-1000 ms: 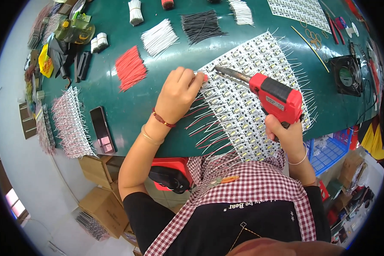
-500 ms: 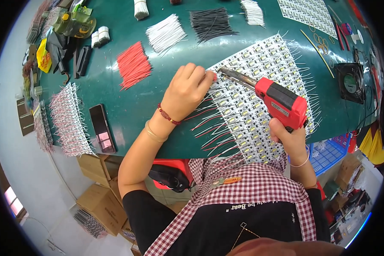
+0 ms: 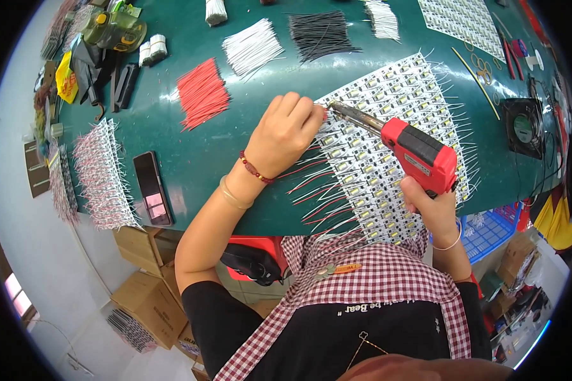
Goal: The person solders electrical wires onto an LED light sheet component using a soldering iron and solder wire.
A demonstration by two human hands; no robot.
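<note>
- Soldering: right hand [image 3: 433,206] clenches red soldering gun [image 3: 419,152], tip on LED panel [image 3: 388,146].
- Left hand [image 3: 285,132], grip pinching a wire at the panel edge on green tabletop [image 3: 222,159].

Left of the red wires [image 3: 201,93] lies a phone [image 3: 152,188]; right of them white wires [image 3: 253,46], black wires [image 3: 322,32]; far right, perhaps a fan [image 3: 522,127].

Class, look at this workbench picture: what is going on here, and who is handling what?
A person at a green table works on a sheet of small white modules with wires sticking out. The right hand grips a red soldering gun, its tip at the sheet's near-left part. The left hand presses there, beside the tip. Bundles of red wires, white wires and black wires lie farther back.
</note>
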